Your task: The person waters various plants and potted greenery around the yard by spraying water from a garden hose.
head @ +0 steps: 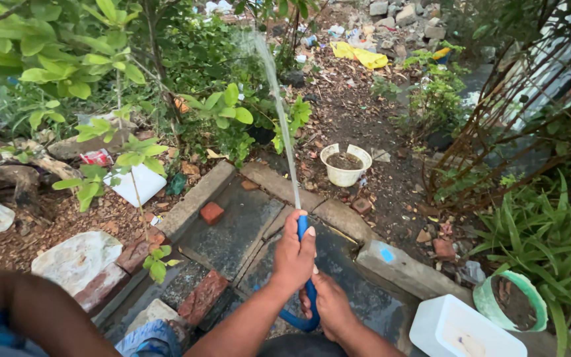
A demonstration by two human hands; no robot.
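Both my hands hold a blue hose (pixel 310 292) over a wet concrete slab (pixel 232 228). My left hand (pixel 293 254) grips it just below its open end, with the thumb near the tip. Lower down, my right hand (pixel 329 305) holds the hose where it bends into a loop. A thin jet of water (pixel 280 112) shoots from the tip up and away, over the concrete kerb (pixel 279 182), toward the green leafy plants (pixel 226 112) at the back.
A white pot of soil (pixel 345 164) stands beyond the kerb. A white plastic tub (pixel 460 327) and a green pot (pixel 511 303) sit at lower right. Loose red bricks (pixel 211 212) lie on the slab. Bushes and stones crowd the left, and long-leaved plants the right.
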